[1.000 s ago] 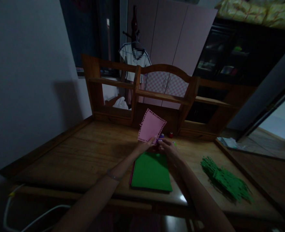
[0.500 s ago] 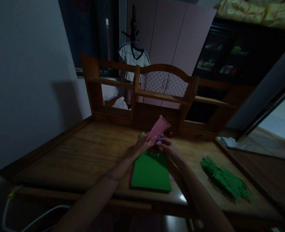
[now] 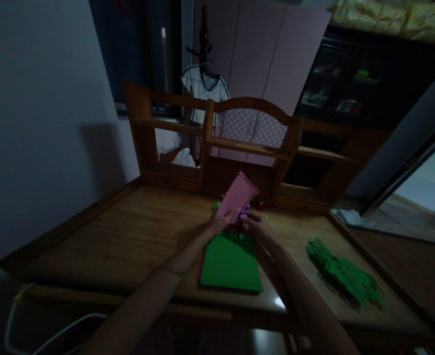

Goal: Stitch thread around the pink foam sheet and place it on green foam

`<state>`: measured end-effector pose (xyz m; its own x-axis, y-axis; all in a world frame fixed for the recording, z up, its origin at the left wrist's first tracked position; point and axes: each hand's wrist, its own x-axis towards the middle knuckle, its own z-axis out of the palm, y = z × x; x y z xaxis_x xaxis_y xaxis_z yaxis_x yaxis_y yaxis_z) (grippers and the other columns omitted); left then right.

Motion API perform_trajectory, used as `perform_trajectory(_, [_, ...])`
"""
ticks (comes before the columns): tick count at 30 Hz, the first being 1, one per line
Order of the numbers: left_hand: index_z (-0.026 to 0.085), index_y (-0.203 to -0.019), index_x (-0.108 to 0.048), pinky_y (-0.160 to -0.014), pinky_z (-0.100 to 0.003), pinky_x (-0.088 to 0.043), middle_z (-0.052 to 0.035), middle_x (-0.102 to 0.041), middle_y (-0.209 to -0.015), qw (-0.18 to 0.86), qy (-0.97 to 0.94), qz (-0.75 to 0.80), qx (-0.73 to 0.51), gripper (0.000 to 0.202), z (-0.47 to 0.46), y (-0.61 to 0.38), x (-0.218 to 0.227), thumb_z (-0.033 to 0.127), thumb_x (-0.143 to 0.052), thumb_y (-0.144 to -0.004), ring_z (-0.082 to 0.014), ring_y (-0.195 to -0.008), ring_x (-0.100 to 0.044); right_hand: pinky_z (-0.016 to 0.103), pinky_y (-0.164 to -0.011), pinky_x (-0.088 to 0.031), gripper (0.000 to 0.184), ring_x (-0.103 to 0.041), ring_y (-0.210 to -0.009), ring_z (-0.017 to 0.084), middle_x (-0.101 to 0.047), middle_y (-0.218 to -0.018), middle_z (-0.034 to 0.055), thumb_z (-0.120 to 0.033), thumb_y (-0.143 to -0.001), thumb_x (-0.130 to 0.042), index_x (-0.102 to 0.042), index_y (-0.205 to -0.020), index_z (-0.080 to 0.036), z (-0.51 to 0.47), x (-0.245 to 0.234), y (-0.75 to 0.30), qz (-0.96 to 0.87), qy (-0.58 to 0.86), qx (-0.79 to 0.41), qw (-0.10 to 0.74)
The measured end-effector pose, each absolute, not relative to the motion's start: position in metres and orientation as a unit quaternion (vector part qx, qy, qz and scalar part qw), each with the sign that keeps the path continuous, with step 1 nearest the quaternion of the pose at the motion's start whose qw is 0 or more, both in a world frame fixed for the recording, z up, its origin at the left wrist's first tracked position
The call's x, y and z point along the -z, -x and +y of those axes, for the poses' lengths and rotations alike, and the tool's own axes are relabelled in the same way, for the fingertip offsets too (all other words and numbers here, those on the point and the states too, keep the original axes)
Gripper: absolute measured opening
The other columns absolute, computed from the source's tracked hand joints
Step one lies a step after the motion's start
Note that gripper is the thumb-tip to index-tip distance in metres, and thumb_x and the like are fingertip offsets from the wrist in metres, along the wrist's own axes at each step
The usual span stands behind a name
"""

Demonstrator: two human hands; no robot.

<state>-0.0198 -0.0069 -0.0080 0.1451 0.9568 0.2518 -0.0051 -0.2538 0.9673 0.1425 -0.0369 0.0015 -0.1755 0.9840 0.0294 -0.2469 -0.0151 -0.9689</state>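
A pink sheet of paper [image 3: 238, 193] with rows of small cut-outs along its edges tilts up above the desk. Its lower edge is between the closed fingers of my left hand [image 3: 222, 223]. My right hand [image 3: 256, 224] closes around a small purple craft punch [image 3: 243, 216] at the sheet's lower right edge, and my fingers partly hide the punch. Just below both hands lies a stack of green paper [image 3: 232, 261], with a pink edge showing on its left side.
Behind my hands stand small punches: a green one [image 3: 216, 205], a red one [image 3: 260, 205] and a blue one [image 3: 247, 207]. Another green one [image 3: 265, 218] sits by my right hand. Cut green paper [image 3: 345, 273] is heaped at right. A wooden shelf [image 3: 247, 143] borders the desk's back.
The pink sheet has turned so that more of its face shows, and its top has shifted slightly left and up. Both hands stay in nearly the same place.
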Motion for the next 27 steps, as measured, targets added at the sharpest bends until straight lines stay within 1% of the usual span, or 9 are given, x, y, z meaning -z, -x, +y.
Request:
perform_trajectory(3, [0.015,-0.108,-0.065,-0.094,-0.037,-0.045,-0.0083,-0.068,-0.106,0.448,-0.608,0.406,-0.514,0.045,-0.006,0.019,0.010,0.047,-0.057,-0.078,-0.0234,-0.100,-0.061,0.033,-0.068,-0.054,0.038,-0.063,-0.067,0.016,-0.068,-0.085,0.0048,-0.036,-0.064,-0.078,-0.065,-0.095,-0.019,-0.035,0.000,-0.144,-0.470,0.380,-0.604,0.519])
perform_trajectory(7, [0.016,-0.106,-0.065,-0.101,-0.035,-0.038,-0.0073,-0.065,-0.112,0.400,-0.650,0.374,-0.527,0.041,-0.010,0.020,0.006,0.046,-0.056,-0.080,-0.0205,-0.110,-0.056,0.025,-0.060,-0.050,0.032,-0.056,-0.057,0.010,-0.063,-0.074,0.0008,-0.037,-0.066,-0.076,-0.064,-0.090,-0.018,-0.034,0.001,-0.145,-0.492,0.380,-0.600,0.504])
perform_trajectory(10, [0.016,-0.107,-0.064,-0.101,-0.033,-0.038,-0.0071,-0.065,-0.112,0.381,-0.655,0.370,-0.538,0.039,-0.013,0.020,0.002,0.044,-0.055,-0.081,-0.0194,-0.110,-0.056,0.022,-0.057,-0.047,0.032,-0.055,-0.058,0.009,-0.063,-0.075,0.0014,-0.037,-0.066,-0.075,-0.063,-0.088,-0.017,-0.035,0.001,-0.143,-0.505,0.382,-0.600,0.489])
perform_trajectory(13, [0.016,-0.107,-0.065,-0.101,-0.033,-0.037,-0.0066,-0.067,-0.108,0.356,-0.663,0.376,-0.540,0.039,-0.015,0.019,-0.002,0.043,-0.054,-0.082,-0.0197,-0.109,-0.056,0.023,-0.059,-0.046,0.034,-0.056,-0.059,0.010,-0.064,-0.076,0.0019,-0.038,-0.065,-0.076,-0.063,-0.089,-0.017,-0.036,0.002,-0.139,-0.510,0.376,-0.607,0.479])
perform_trajectory(16, [0.015,-0.105,-0.066,-0.095,-0.031,-0.042,-0.0070,-0.069,-0.102,0.351,-0.667,0.401,-0.521,0.041,-0.018,0.019,-0.005,0.046,-0.053,-0.082,-0.0202,-0.102,-0.060,0.024,-0.061,-0.046,0.036,-0.057,-0.060,0.011,-0.065,-0.077,0.0015,-0.038,-0.063,-0.077,-0.063,-0.090,-0.018,-0.036,0.003,-0.137,-0.510,0.369,-0.613,0.478])
perform_trajectory(19, [0.014,-0.098,-0.069,-0.082,-0.028,-0.048,-0.0080,-0.071,-0.093,0.361,-0.664,0.439,-0.486,0.044,-0.022,0.022,-0.007,0.051,-0.052,-0.080,-0.0207,-0.090,-0.065,0.025,-0.060,-0.045,0.037,-0.057,-0.059,0.011,-0.065,-0.074,0.0013,-0.038,-0.063,-0.077,-0.064,-0.092,-0.018,-0.036,0.002,-0.137,-0.515,0.381,-0.601,0.477])
perform_trajectory(21, [0.013,-0.095,-0.070,-0.075,-0.026,-0.049,-0.0085,-0.071,-0.088,0.356,-0.663,0.458,-0.474,0.046,-0.023,0.023,-0.009,0.052,-0.052,-0.079,-0.0211,-0.086,-0.065,0.025,-0.060,-0.045,0.037,-0.057,-0.060,0.012,-0.065,-0.073,0.0016,-0.038,-0.063,-0.076,-0.065,-0.093,-0.017,-0.037,0.001,-0.137,-0.519,0.385,-0.598,0.474])
perform_trajectory(24, [0.014,-0.094,-0.070,-0.071,-0.026,-0.049,-0.0072,-0.071,-0.083,0.332,-0.667,0.461,-0.482,0.045,-0.024,0.023,-0.011,0.052,-0.053,-0.078,-0.0211,-0.083,-0.065,0.026,-0.063,-0.044,0.036,-0.058,-0.062,0.013,-0.066,-0.076,0.0024,-0.038,-0.063,-0.076,-0.066,-0.092,-0.018,-0.037,0.001,-0.138,-0.521,0.380,-0.600,0.474])
perform_trajectory(27, [0.015,-0.095,-0.070,-0.068,-0.026,-0.049,-0.0061,-0.071,-0.080,0.330,-0.684,0.436,-0.483,0.041,-0.023,0.023,-0.012,0.049,-0.052,-0.080,-0.0208,-0.081,-0.064,0.027,-0.064,-0.044,0.037,-0.058,-0.063,0.014,-0.066,-0.078,0.0024,-0.038,-0.063,-0.077,-0.066,-0.092,-0.018,-0.037,0.002,-0.137,-0.522,0.382,-0.593,0.479])
